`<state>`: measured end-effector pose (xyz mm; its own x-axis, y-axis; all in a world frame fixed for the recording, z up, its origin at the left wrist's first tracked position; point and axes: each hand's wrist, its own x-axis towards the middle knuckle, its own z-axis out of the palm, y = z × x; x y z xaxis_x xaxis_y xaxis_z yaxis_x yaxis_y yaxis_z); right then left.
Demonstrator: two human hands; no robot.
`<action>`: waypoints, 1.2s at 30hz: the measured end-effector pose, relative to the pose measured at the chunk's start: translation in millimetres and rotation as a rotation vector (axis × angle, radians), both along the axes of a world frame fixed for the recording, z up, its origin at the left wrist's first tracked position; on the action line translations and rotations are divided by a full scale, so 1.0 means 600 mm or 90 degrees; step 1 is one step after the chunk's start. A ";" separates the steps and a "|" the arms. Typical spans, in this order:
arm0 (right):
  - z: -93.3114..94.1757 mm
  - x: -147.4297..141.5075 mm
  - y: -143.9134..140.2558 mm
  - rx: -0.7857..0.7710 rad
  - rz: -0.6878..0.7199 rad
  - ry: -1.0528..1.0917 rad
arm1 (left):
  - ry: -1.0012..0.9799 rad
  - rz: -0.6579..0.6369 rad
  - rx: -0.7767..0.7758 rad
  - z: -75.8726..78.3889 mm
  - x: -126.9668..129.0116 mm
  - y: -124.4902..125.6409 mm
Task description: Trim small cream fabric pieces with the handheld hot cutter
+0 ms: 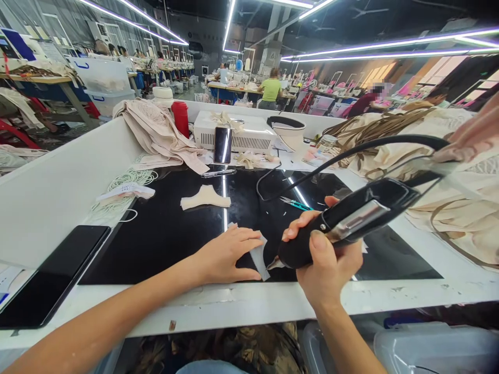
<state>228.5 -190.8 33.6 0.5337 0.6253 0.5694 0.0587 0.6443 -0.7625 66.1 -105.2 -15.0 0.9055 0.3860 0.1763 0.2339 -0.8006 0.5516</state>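
My left hand lies with its fingers spread on a small pale fabric piece, pressing it against the black sheet. Part of that piece is hidden under the fingers. My right hand is wrapped around a black corded handheld tool. The tool's pointed metal tip is at the right edge of the fabric piece; whether it touches cannot be made out. Farther back on the sheet lies a cream fabric piece with a curved outline. Teal-handled thread snips rest beyond my right hand.
A phone lies at the left. Another phone leans on a white vented box. Pale cord is coiled beside the left wall. Fabric heaps stand at the right. The tool's black cable arches over the table.
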 end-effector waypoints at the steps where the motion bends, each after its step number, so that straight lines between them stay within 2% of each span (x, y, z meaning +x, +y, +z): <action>1: 0.001 0.006 0.001 0.001 -0.013 -0.004 | -0.008 0.004 0.001 -0.001 -0.002 0.000; 7: 0.004 0.048 0.012 0.010 -0.111 -0.025 | -0.042 0.010 0.049 -0.008 -0.006 0.000; 12: 0.009 0.059 0.026 0.015 -0.141 -0.026 | -0.044 -0.011 0.057 -0.009 -0.006 -0.006; 17: 0.016 0.031 0.033 0.036 -0.111 -0.009 | -0.029 -0.011 0.060 -0.004 -0.008 -0.009; 23: 0.005 0.005 0.041 0.030 -0.054 -0.008 | -0.011 -0.010 0.038 0.001 -0.006 -0.008; 32: -0.002 0.002 0.041 0.007 -0.037 -0.027 | -0.020 -0.008 0.022 0.003 -0.006 -0.010; 36: -0.001 0.010 0.043 0.000 -0.027 -0.036 | -0.023 0.012 0.046 0.008 -0.005 -0.009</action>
